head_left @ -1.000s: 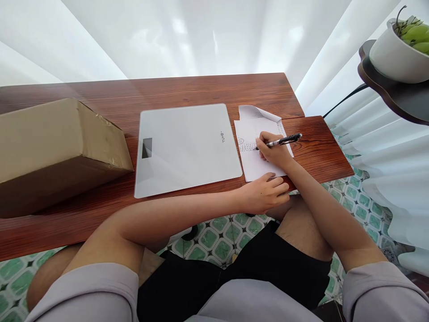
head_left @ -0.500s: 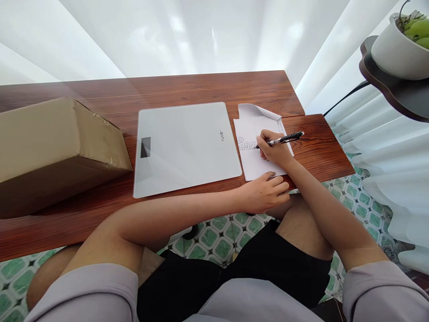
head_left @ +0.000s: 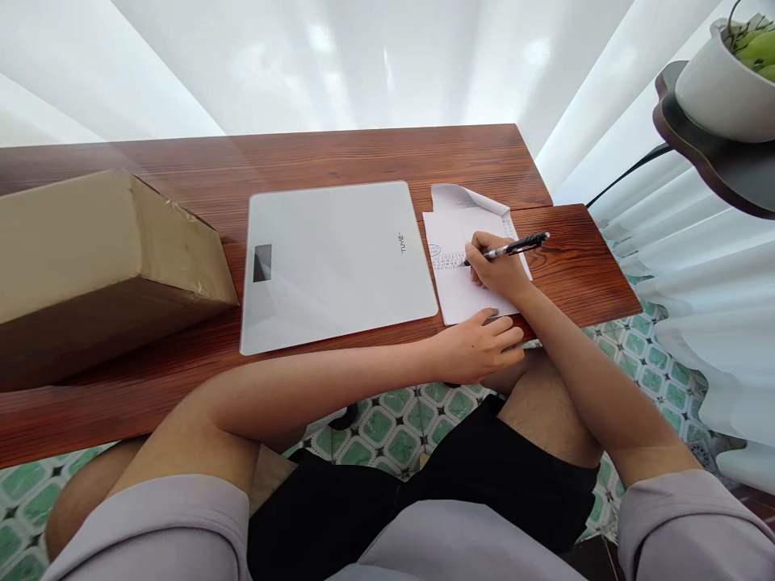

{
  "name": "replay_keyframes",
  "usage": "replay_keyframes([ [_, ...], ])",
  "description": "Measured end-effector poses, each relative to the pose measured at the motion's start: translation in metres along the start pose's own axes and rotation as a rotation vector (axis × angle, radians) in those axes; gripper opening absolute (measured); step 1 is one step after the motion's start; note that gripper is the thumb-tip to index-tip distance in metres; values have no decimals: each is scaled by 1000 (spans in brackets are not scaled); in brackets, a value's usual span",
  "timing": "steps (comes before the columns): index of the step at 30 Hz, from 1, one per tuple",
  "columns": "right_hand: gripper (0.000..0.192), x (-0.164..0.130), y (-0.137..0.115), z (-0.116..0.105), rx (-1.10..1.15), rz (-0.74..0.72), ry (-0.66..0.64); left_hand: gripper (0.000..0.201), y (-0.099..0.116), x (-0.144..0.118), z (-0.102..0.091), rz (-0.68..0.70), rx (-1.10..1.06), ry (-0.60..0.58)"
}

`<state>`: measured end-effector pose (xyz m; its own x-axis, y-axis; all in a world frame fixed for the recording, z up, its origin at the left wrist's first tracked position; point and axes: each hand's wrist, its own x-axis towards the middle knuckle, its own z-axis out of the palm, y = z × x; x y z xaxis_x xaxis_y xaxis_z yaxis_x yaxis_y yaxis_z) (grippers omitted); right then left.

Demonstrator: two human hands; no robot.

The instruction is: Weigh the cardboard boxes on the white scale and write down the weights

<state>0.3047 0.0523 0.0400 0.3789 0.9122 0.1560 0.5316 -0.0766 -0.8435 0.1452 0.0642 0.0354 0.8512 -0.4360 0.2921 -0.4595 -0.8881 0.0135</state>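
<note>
Hardly moved since the earlier frame: gripping pen (head_left: pixel 521 244) in right hand (head_left: pixel 497 265), resting left hand (head_left: pixel 475 349), fingers loosely spread, by paper (head_left: pixel 461 295) filled with rows above, blank below.

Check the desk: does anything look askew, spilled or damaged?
Two small things: the notepaper beneath the right hand has its far edge curled over instead of flat, and the cardboard box looks wrinkled on the end facing the white digital scale. No spill shows.

One pen (head_left: pixel 521 244), perhaps two sheets (head_left: pixel 455 292), one scale (head_left: pixel 339 270), one box (head_left: pixel 66 254)
</note>
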Motion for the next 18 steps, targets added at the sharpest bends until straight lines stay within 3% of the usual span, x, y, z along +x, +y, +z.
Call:
replay_keyframes([
  [18, 32, 0, 0, 0, 54, 32, -6, 26, 0, 1, 1, -8, -11, 8],
])
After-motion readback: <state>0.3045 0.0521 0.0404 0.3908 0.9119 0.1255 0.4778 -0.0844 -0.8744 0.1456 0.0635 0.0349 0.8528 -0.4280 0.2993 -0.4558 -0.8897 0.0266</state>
